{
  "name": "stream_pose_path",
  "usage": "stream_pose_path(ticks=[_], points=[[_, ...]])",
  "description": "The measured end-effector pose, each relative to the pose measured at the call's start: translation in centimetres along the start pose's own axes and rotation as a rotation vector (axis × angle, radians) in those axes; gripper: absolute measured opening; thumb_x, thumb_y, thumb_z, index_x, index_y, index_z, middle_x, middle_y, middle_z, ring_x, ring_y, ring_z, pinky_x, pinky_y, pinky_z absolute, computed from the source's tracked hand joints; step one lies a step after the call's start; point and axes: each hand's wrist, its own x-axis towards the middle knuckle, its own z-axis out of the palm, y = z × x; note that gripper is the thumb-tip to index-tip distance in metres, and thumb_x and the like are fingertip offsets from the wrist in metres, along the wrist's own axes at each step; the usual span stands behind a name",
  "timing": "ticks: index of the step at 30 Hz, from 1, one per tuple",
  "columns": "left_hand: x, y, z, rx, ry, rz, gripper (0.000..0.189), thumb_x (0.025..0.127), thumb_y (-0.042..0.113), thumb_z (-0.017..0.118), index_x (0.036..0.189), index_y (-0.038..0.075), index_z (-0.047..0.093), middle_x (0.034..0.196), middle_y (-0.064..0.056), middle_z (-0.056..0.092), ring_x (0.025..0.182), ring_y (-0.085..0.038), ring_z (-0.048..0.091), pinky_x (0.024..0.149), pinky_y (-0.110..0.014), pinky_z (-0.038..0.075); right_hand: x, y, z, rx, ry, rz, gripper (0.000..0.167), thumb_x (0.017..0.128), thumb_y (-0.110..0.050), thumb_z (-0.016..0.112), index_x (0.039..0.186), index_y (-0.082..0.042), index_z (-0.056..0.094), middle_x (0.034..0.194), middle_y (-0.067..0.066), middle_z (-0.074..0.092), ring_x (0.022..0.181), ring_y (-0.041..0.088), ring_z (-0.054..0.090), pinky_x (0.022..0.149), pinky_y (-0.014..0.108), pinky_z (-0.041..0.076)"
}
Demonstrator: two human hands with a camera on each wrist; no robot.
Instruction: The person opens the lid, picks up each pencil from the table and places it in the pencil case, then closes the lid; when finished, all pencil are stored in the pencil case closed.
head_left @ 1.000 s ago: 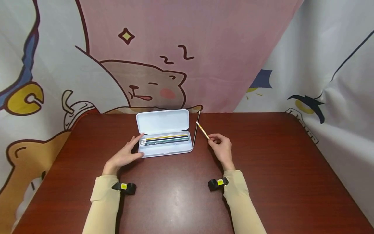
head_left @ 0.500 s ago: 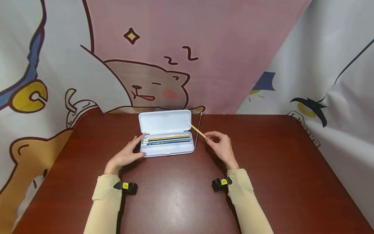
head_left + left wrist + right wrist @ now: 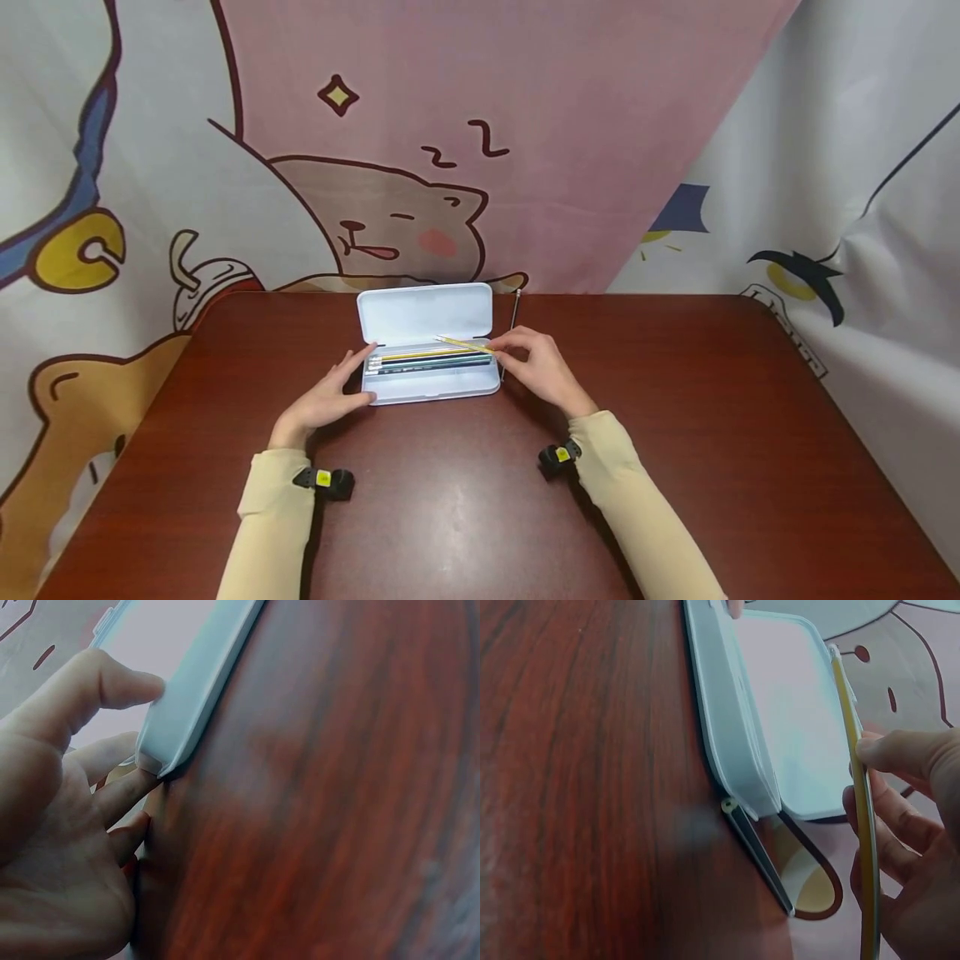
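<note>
A white pencil case point(image 3: 431, 389) stands on the table with its lid point(image 3: 425, 314) raised at the back. Several pencils point(image 3: 423, 362) lie side by side in its rear part, eraser ends to the left. My left hand point(image 3: 326, 402) holds the case's left end, thumb at the front corner and index finger at the back corner. Over the right half of the case, my right hand point(image 3: 542, 367) pinches a yellow pencil point(image 3: 853, 727) between thumb and fingers. This pencil slants above the others, pointing left. A dark pencil point(image 3: 515, 308) lies on the table just right of the case, partly hidden by my right hand.
The brown wooden table point(image 3: 450, 500) spreads around the case. Its back edge meets a hanging cloth point(image 3: 570, 150) printed with cartoon animals, close behind the lid. Each wrist wears a black camera, such as the right wrist camera point(image 3: 557, 460).
My right hand has moved left with the yellow pencil, from beside the case to over it, and the pencil has turned more level. My left hand has stayed on the case.
</note>
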Motion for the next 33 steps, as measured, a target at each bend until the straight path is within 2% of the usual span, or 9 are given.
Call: stream_pose_path(ticks=[6, 10, 13, 22, 27, 33], points=[[-0.1, 0.1, 0.0, 0.001, -0.007, -0.003, 0.083, 0.085, 0.029, 0.068, 0.154, 0.014, 0.024, 0.156, -0.028, 0.01, 0.142, -0.048, -0.004, 0.101, -0.073, 0.005, 0.9, -0.1, 1.0, -0.019, -0.08, -0.031, 0.016, 0.086, 0.002, 0.068, 0.099, -0.006, 0.076, 0.092, 0.002, 0.067, 0.083, 0.014, 0.058, 0.067, 0.034, 0.047], [0.1, 0.2, -0.1, -0.002, -0.01, 0.0, 0.083, 0.085, 0.029, 0.069, 0.154, 0.014, 0.024, 0.156, -0.029, 0.009, 0.142, -0.047, -0.004, 0.102, -0.073, 0.005, 1.3, -0.1, 1.7, -0.032, -0.121, -0.027, 0.015, 0.086, 0.002, 0.069, 0.098, -0.005, 0.076, 0.091, 0.001, 0.066, 0.079, 0.013, 0.056, 0.066, 0.027, 0.045], [0.2, 0.2, -0.1, 0.001, -0.011, 0.003, 0.083, 0.085, 0.03, 0.069, 0.154, 0.014, 0.024, 0.156, -0.028, 0.009, 0.142, -0.047, -0.004, 0.102, -0.073, 0.006, 1.4, 0.1, 2.2, -0.031, -0.135, -0.023, 0.015, 0.086, 0.002, 0.069, 0.097, -0.005, 0.076, 0.091, 0.002, 0.066, 0.077, 0.013, 0.055, 0.065, 0.026, 0.044], [-0.1, 0.2, -0.2, -0.007, -0.011, -0.006, 0.083, 0.085, 0.028, 0.068, 0.154, 0.013, 0.024, 0.155, -0.03, 0.007, 0.142, -0.048, -0.004, 0.102, -0.073, 0.005, 2.7, 0.3, 3.5, -0.07, -0.152, -0.048, 0.015, 0.087, 0.001, 0.069, 0.097, -0.007, 0.076, 0.092, 0.003, 0.068, 0.088, 0.016, 0.062, 0.079, 0.031, 0.048], [-0.1, 0.2, -0.1, -0.002, -0.006, 0.018, 0.082, 0.085, 0.028, 0.068, 0.153, 0.012, 0.025, 0.155, -0.03, 0.009, 0.142, -0.048, -0.003, 0.102, -0.072, 0.006, 3.8, 0.1, 4.0, -0.092, -0.159, -0.057, 0.014, 0.086, 0.0, 0.068, 0.096, -0.007, 0.077, 0.09, 0.004, 0.069, 0.084, 0.015, 0.061, 0.078, 0.03, 0.048], [-0.1, 0.0, 0.0, -0.001, -0.012, 0.014, 0.083, 0.086, 0.029, 0.068, 0.153, 0.012, 0.024, 0.155, -0.029, 0.01, 0.142, -0.046, -0.004, 0.103, -0.071, 0.007, 4.8, -0.1, 5.4, -0.126, -0.205, -0.062, 0.013, 0.087, -0.002, 0.068, 0.096, -0.007, 0.077, 0.088, 0.003, 0.069, 0.083, 0.015, 0.06, 0.077, 0.027, 0.047]])
